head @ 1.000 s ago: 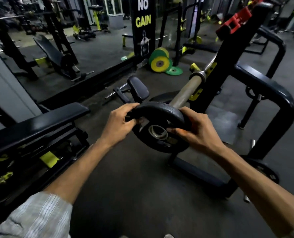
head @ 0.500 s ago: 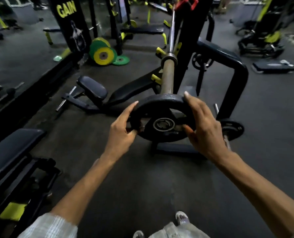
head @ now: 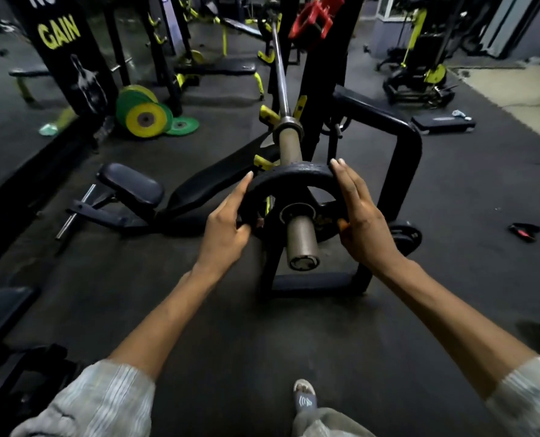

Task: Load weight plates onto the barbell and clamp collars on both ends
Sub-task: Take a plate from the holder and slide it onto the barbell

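Observation:
A black weight plate (head: 293, 178) sits on the barbell sleeve (head: 301, 238), whose end sticks out through the plate's hole toward me. My left hand (head: 227, 222) grips the plate's left rim, thumb on the front face and fingers behind. My right hand (head: 360, 216) lies against the right rim with straight fingers, its thumb tip on the face. The barbell shaft (head: 281, 74) runs away from me across the rack. A red collar (head: 312, 17) hangs on the rack upright, high up.
The black rack frame (head: 401, 159) bends round the sleeve on the right. Another black plate (head: 405, 236) sits low beside it. Green and yellow plates (head: 145, 118) lean at the far left. A padded bench (head: 129, 187) lies left of the bar. My slippered foot (head: 305, 398) is below.
The plate has slid further along the sleeve, so the sleeve end now pokes out through its hole. Both hands stayed on the rim and moved forward with it.

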Action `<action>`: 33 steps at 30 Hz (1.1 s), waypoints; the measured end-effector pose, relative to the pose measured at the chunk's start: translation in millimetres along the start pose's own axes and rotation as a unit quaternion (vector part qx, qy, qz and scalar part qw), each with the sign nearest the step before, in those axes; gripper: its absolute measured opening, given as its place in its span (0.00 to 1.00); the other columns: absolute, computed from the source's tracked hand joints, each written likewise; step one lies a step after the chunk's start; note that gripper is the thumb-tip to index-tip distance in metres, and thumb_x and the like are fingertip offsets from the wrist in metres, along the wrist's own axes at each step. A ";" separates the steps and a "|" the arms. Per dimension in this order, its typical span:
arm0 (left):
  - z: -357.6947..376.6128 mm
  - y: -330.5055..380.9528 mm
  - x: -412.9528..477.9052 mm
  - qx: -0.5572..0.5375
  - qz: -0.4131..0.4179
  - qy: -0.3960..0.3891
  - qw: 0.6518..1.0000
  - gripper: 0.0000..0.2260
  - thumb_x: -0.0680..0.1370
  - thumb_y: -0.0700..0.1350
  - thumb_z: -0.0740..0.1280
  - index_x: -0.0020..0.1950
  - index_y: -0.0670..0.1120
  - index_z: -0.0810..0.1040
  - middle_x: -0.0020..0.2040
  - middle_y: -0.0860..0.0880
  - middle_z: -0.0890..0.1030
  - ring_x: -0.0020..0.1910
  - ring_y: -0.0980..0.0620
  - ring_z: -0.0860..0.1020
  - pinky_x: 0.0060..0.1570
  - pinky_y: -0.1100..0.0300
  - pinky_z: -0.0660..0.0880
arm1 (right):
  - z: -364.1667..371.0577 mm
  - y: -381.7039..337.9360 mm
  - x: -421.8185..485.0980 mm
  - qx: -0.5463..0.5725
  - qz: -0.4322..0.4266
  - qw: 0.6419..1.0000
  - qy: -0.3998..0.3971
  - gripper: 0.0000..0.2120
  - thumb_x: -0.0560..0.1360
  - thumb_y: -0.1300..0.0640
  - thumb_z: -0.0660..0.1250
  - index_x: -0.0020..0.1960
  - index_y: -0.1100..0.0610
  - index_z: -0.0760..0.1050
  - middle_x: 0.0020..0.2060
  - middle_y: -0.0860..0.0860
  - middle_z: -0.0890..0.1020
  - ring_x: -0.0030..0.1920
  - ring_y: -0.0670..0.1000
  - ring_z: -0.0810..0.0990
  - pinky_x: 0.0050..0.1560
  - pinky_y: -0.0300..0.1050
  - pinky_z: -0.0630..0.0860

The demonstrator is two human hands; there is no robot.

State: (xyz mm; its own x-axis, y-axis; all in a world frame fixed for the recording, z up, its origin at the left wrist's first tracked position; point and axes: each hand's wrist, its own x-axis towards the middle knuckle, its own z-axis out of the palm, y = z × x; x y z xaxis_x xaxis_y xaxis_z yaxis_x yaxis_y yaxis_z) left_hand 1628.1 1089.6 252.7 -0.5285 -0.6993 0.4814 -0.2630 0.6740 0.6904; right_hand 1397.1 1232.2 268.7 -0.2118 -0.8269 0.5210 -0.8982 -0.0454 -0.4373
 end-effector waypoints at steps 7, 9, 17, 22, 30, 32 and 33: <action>20.9 -42.3 96.4 0.018 -0.009 0.011 1.000 0.42 0.71 0.27 0.67 0.82 0.51 0.63 0.71 0.46 0.78 0.67 0.52 0.78 0.68 0.61 0.73 | 29.1 46.0 88.1 0.017 0.019 1.000 -0.008 0.60 0.64 0.79 0.63 0.84 0.40 0.47 0.84 0.45 0.54 0.79 0.56 0.66 0.65 0.57 0.80; 26.6 -53.0 121.5 0.017 -0.016 0.010 1.000 0.42 0.70 0.27 0.66 0.81 0.52 0.63 0.70 0.47 0.79 0.64 0.53 0.80 0.64 0.68 0.73 | 36.6 59.2 111.2 0.020 0.014 1.000 -0.009 0.59 0.64 0.79 0.62 0.84 0.41 0.47 0.84 0.46 0.54 0.79 0.57 0.66 0.66 0.57 0.80; 48.6 -87.3 190.1 0.013 -0.051 0.021 0.998 0.41 0.70 0.29 0.68 0.81 0.53 0.64 0.63 0.45 0.83 0.61 0.48 0.82 0.63 0.59 0.77 | 56.2 95.6 179.4 0.020 0.016 1.000 -0.015 0.57 0.66 0.78 0.65 0.84 0.41 0.49 0.84 0.46 0.54 0.79 0.58 0.66 0.62 0.56 0.82; 51.8 -99.1 201.3 0.016 -0.032 0.018 0.999 0.41 0.71 0.30 0.71 0.80 0.54 0.64 0.63 0.45 0.83 0.61 0.51 0.82 0.61 0.66 0.75 | 60.8 109.9 191.4 0.016 0.003 1.000 -0.023 0.57 0.67 0.77 0.66 0.84 0.42 0.48 0.84 0.44 0.53 0.79 0.56 0.67 0.62 0.53 0.81; 47.2 -84.7 194.0 0.063 -0.053 0.010 0.997 0.40 0.74 0.35 0.74 0.82 0.51 0.61 0.68 0.43 0.80 0.66 0.46 0.79 0.66 0.54 0.75 | 49.2 88.8 184.4 -0.010 0.034 0.999 -0.032 0.54 0.72 0.72 0.71 0.84 0.39 0.47 0.85 0.47 0.53 0.76 0.60 0.71 0.59 0.59 0.82; 39.8 -76.9 185.7 0.094 -0.074 -0.001 0.993 0.40 0.74 0.45 0.77 0.81 0.50 0.61 0.69 0.43 0.78 0.65 0.46 0.80 0.64 0.50 0.76 | 40.2 79.7 180.2 -0.045 0.041 0.998 -0.034 0.50 0.76 0.62 0.74 0.84 0.41 0.46 0.85 0.49 0.54 0.76 0.60 0.71 0.55 0.62 0.83; 33.8 -72.4 177.4 0.112 -0.082 -0.008 0.990 0.40 0.74 0.50 0.77 0.81 0.49 0.62 0.71 0.44 0.77 0.65 0.45 0.79 0.63 0.48 0.77 | 35.5 74.3 175.2 -0.067 0.038 0.996 -0.035 0.47 0.77 0.57 0.74 0.85 0.42 0.46 0.85 0.50 0.55 0.76 0.60 0.71 0.54 0.62 0.83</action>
State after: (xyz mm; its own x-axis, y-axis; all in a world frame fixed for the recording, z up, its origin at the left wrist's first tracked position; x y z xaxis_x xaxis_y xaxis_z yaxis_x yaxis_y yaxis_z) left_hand 1526.2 924.7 269.8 -0.4754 -0.8011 0.3636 -0.5179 0.5890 0.6204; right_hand 1306.8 1064.0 301.4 -0.2585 -0.8619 0.4363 -0.9250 0.0907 -0.3689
